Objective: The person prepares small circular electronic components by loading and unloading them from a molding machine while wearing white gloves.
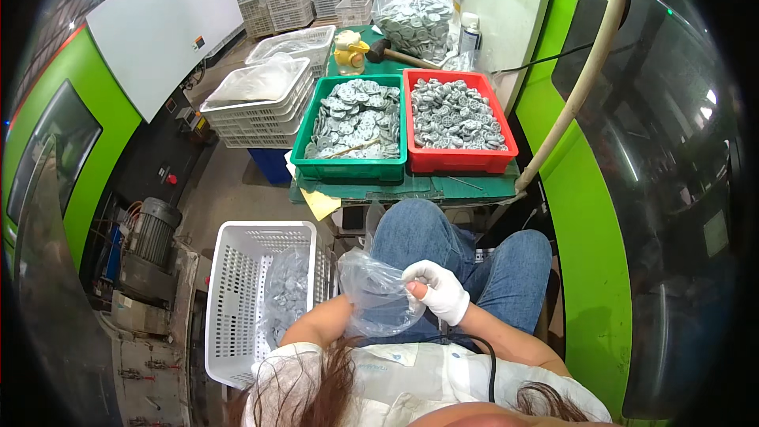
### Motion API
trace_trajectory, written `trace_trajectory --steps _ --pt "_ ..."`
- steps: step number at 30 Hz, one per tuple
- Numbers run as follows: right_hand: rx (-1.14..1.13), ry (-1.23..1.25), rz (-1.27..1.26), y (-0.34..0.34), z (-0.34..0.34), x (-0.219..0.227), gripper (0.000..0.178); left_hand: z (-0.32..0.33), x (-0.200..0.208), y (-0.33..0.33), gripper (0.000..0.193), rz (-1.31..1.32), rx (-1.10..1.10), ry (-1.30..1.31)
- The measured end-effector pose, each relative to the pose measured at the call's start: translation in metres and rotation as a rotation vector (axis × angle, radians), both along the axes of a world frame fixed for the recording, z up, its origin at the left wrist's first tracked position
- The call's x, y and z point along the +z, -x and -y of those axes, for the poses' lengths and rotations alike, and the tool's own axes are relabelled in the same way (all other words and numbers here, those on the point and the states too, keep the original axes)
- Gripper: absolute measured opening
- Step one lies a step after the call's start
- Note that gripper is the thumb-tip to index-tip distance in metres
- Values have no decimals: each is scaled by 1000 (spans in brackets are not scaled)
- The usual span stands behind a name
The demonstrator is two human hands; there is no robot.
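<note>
Above my lap is a clear plastic bag [378, 289], its mouth spread into a loose round shape. My right hand [439, 292], in a white glove with a bare thumb tip, is closed on the bag's right edge. From the lower left my left forearm [326, 321] reaches the bag, where folds of film hide that hand and its fingers. Close by on the left, a white perforated basket [261, 225] contains another clear bag of grey parts [286, 292].
On the green table [466, 187] stand a green bin [348, 171] of flat grey discs and a red bin [462, 162] of smaller grey round parts. Behind them are a mallet [399, 56], a yellow object [349, 53] and a large filled bag [413, 20]. Stacked white baskets [257, 115] stand left.
</note>
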State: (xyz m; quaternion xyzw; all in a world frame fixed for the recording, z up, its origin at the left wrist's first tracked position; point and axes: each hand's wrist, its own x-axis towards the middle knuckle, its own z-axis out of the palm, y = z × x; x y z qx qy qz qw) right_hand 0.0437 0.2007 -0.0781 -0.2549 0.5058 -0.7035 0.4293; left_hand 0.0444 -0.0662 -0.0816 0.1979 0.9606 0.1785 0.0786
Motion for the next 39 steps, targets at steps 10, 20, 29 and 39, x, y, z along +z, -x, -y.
trace_trajectory --steps 10,20,29,39 --pt "-12 -5 -3 9 2 1 23 3 31 50 39 -79 -4 -38" --pt "-27 -120 -150 1 10 -6 19 -15 -52 2 38 57 189 -280" --pt "-129 -120 -199 -6 22 -6 23 -23 -200 -133 39 14 536 -960" --pt "-312 -125 -268 -9 23 6 16 17 38 -218 37 48 681 -623"
